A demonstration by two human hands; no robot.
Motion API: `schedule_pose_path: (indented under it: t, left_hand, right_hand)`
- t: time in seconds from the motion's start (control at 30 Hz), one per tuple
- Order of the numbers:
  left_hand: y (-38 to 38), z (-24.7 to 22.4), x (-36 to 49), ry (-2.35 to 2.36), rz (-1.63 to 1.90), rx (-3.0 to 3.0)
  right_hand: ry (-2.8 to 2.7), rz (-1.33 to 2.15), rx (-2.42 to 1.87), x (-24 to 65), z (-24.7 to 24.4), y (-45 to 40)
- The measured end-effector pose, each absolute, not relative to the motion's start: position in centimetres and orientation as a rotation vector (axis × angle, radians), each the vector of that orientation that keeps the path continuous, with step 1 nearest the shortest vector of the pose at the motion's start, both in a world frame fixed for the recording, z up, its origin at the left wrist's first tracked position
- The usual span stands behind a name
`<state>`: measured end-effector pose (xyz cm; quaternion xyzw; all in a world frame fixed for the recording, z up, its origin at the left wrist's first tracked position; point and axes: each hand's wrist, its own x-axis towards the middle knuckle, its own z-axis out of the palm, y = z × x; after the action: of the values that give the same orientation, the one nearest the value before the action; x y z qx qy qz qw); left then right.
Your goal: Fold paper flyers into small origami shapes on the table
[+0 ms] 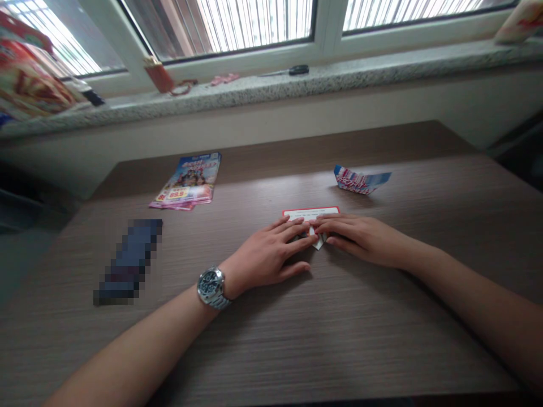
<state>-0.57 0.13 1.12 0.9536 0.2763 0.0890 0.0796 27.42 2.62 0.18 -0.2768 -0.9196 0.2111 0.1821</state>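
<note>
Your left hand (274,251) lies loosely spread on the folded paper (311,213) from eight o'clock; your right hand (369,238) touches it from three — I can't tell whether its fingers pinch. The paper sits on the table (254,356), partly hidden beneath both; uneven pressure could skew its folds — a slipping finger might lift the tip at six.

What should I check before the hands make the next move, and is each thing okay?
1. Left hand touching the red-edged paper: ok.
2. Right hand touching it too: ok.
3. Creases under the fingers neat: cannot tell, they're covered.
4. Folded blue piece apart from both hands: ok.
5. Flyer stack lined up: not ok, a pink edge sticks out.
</note>
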Motion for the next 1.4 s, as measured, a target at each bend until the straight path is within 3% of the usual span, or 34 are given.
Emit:
schedule_pose_path:
  t: [1.4]
  left_hand:
    - [0.35, 1.89, -1.43, 0.749, 0.138, 2.793]
  right_hand:
    - [-2.624, 0.536, -0.696, 27.90, -0.56, 3.10]
